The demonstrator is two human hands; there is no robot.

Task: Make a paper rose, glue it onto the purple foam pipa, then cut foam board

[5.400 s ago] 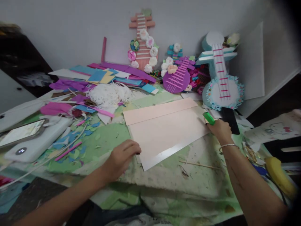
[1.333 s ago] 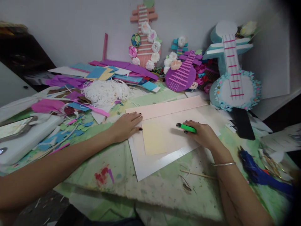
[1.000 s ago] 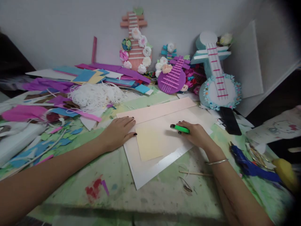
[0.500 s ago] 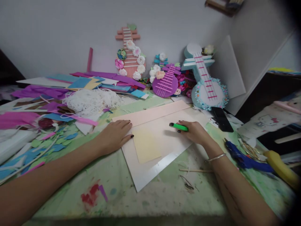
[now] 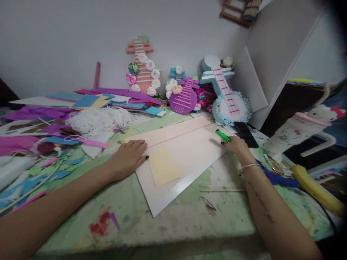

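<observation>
My left hand (image 5: pixel 129 159) lies flat with its fingers stretched over the left end of a pale pink strip (image 5: pixel 173 133). The strip lies along the upper edge of a large pale pink sheet (image 5: pixel 195 151) with a glossy lower border. Just right of my left thumb, a small cream paper piece (image 5: pixel 163 167) rests on the sheet. My right hand (image 5: pixel 236 145) is closed round a green utility knife (image 5: pixel 223 135) with a dark end, at the sheet's right side. No blade shows clearly.
Behind stand decorated lute-shaped crafts (image 5: pixel 229 97). Coloured paper scraps and white shredded strands (image 5: pixel 100 121) fill the left. A black phone (image 5: pixel 246 135), blue glue gun (image 5: pixel 279 178), yellow-handled tool (image 5: pixel 316 187) and white cup (image 5: pixel 295 131) are at right. A thin stick (image 5: pixel 222 190) lies in front.
My right hand has moved right with the green knife, towards the phone. My left hand stays on the strip and sheet. The whole view has shifted slightly, showing more of the cup.
</observation>
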